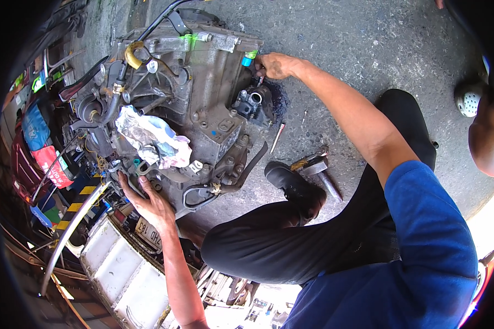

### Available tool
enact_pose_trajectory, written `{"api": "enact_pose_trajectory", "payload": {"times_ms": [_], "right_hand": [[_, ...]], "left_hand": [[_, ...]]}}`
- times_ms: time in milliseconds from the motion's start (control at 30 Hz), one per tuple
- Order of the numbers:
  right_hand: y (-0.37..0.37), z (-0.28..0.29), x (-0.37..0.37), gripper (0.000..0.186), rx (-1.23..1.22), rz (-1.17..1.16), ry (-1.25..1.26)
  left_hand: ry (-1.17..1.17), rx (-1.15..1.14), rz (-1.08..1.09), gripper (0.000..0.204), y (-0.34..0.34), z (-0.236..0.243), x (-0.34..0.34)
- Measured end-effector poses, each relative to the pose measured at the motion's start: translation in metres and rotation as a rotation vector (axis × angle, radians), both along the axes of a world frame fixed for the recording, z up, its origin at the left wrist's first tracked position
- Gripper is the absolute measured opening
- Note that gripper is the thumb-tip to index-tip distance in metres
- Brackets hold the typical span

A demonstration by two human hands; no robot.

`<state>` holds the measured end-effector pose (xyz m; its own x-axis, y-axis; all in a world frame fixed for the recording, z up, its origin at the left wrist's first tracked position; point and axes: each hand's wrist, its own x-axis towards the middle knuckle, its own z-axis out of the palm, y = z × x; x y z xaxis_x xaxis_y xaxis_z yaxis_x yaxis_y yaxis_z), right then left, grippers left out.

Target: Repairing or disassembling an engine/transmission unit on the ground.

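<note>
A large grey metal gearbox (173, 82) lies on the concrete floor in front of me. My left hand (148, 203) rests on its near left side, fingers stretched out and spread. Beyond the gearbox's right edge, my right hand (277, 66) is closed, with the fingertips curled by the casing. A small shiny metal piece shows below those fingers, but what they grip is too small to name. Close under this hand sits a metal fitting with a round opening (254, 98). A stained white rag (153, 137) is draped over the gearbox.
A hammer (317, 167) lies beside my shoe (284, 176), and a slim metal rod (278, 137) lies near the gearbox. A dark wet stain (280, 104) marks the floor. At left stand bags (35, 129) and a white panel (121, 268). Another person's clog (470, 101) is at far right.
</note>
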<state>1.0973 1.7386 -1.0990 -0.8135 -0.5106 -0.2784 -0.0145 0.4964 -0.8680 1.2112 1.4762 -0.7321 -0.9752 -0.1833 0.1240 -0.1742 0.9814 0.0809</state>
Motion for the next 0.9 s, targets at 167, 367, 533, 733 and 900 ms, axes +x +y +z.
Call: {"api": "enact_pose_trajectory", "payload": {"times_ms": [167, 367, 533, 733, 900], "right_hand": [[0.001, 0.003, 0.001, 0.053, 0.166, 0.056, -0.096], [0.003, 0.007, 0.005, 0.053, 0.170, 0.038, -0.088], [0.000, 0.008, 0.004, 0.053, 0.041, 0.020, 0.006], [0.002, 0.011, 0.005, 0.040, 0.161, 0.018, -0.030], [0.000, 0.008, 0.005, 0.026, 0.098, 0.036, -0.033]], "left_hand": [[0.007, -0.027, -0.011, 0.061, 0.001, 0.000, -0.001], [-0.007, 0.004, 0.006, 0.059, 0.004, 0.001, -0.001], [0.015, -0.003, -0.016, 0.062, 0.003, 0.000, -0.002], [0.017, -0.032, -0.010, 0.061, 0.002, 0.003, -0.003], [0.008, -0.057, -0.004, 0.060, 0.005, 0.003, -0.002]]}}
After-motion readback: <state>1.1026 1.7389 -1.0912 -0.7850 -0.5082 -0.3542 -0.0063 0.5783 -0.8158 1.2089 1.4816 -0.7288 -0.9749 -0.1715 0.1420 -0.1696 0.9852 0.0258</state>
